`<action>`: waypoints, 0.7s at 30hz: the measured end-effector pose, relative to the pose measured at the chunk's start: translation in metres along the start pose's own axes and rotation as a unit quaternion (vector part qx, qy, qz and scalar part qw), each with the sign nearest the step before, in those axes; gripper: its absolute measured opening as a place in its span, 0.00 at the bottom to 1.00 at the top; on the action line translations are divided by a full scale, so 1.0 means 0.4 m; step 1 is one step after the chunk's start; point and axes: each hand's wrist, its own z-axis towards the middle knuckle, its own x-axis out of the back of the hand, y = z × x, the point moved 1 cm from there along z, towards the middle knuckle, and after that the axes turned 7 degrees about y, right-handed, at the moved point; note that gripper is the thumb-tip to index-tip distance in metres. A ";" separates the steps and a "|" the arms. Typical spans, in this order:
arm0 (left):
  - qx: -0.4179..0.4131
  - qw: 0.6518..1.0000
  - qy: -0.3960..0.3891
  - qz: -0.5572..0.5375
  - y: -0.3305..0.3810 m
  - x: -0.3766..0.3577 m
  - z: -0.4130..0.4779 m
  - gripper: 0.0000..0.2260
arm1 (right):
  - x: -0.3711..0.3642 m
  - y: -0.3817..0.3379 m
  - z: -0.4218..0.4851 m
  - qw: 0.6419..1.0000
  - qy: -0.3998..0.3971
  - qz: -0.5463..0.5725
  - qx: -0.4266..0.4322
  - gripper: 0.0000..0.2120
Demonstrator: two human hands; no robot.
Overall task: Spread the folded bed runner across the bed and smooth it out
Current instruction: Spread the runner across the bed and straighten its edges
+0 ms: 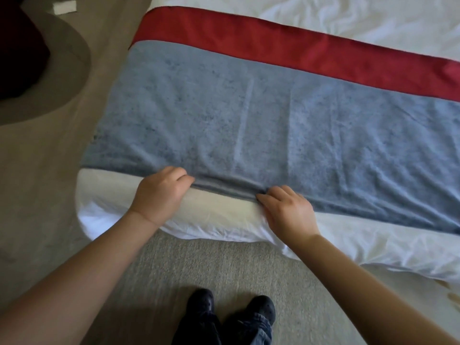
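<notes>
**Item location.** The bed runner [273, 115], blue pile with a red band along its far edge, lies opened out across the bed [373, 245]. It runs from the left end of the mattress out past the right of the view. Its near hem stops short of the near mattress edge, leaving a strip of white sheet exposed.

**Hands.** The left hand [159, 195] has its fingers curled at the near hem and grips the cloth. The right hand [286, 210], a little to its right, pinches the same hem with bent fingertips. Between the two hands the hem is gathered into a low ridge of folds.

**Surface condition.** One pale crease runs from near to far at about the middle of the blue field. Shallow wrinkles lie to the right of it. The right end of the runner is out of view, so its lie cannot be confirmed.

**Surroundings.** Dark shoes [231, 307] stand on the carpet [199, 265] at the near edge of the view.

**Assessment.** Spreading appears complete over the visible length. The step in hand is judged to be setting and smoothing the near hem.

**Next move.** It calls for drawing the hem taut to take out the ridge, keeping it parallel to the mattress edge. The hands should then let go and flat palms sweep out over the crease and the wrinkles on the right
</notes>
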 end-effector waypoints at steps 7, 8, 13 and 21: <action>0.043 0.996 0.054 -0.063 -0.036 0.043 0.077 0.14 | 0.041 0.028 0.140 0.997 -0.007 0.018 -0.076 0.18; 0.048 0.995 0.066 -0.060 -0.042 0.050 0.105 0.14 | 0.045 0.046 0.166 0.996 0.006 0.011 -0.093 0.18; 0.039 0.996 0.066 -0.043 -0.072 0.028 0.302 0.13 | 0.051 0.190 0.316 0.985 -0.008 -0.021 -0.171 0.17; 0.114 0.992 0.027 -0.052 -0.100 -0.109 0.734 0.13 | -0.001 0.473 0.636 0.979 0.011 0.003 -0.206 0.07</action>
